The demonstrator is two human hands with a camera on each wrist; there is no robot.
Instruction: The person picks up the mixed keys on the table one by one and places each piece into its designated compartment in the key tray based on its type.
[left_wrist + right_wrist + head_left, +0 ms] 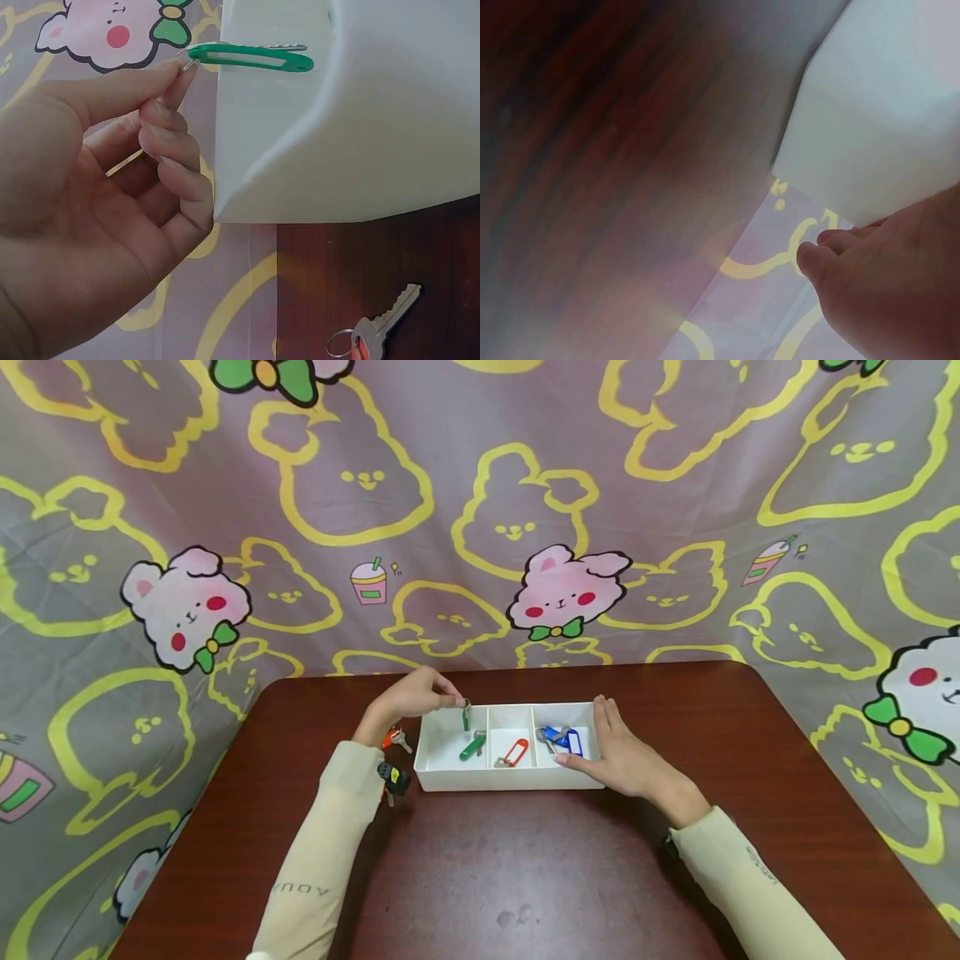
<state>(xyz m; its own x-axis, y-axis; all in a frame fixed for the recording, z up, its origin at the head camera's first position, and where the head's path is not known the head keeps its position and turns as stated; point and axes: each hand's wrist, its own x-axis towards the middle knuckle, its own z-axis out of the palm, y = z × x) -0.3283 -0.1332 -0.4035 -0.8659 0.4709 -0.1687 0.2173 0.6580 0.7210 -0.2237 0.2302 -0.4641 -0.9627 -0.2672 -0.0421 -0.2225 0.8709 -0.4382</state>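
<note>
My left hand pinches the metal ring of a key with a green key tag between thumb and forefinger. The key and tag hang over the left compartment of a white divided tray. Below them in that compartment lies another green key tag. In the middle compartment is a red key tag with a key; blue key tags with keys lie in the right one. My right hand rests against the tray's right end, fingers straight, thumb over the front rim.
Left of the tray, partly behind my left wrist, a key with a red-orange tag lies on the dark wooden table. Another key shows just below the wrist camera. A patterned curtain hangs behind the table.
</note>
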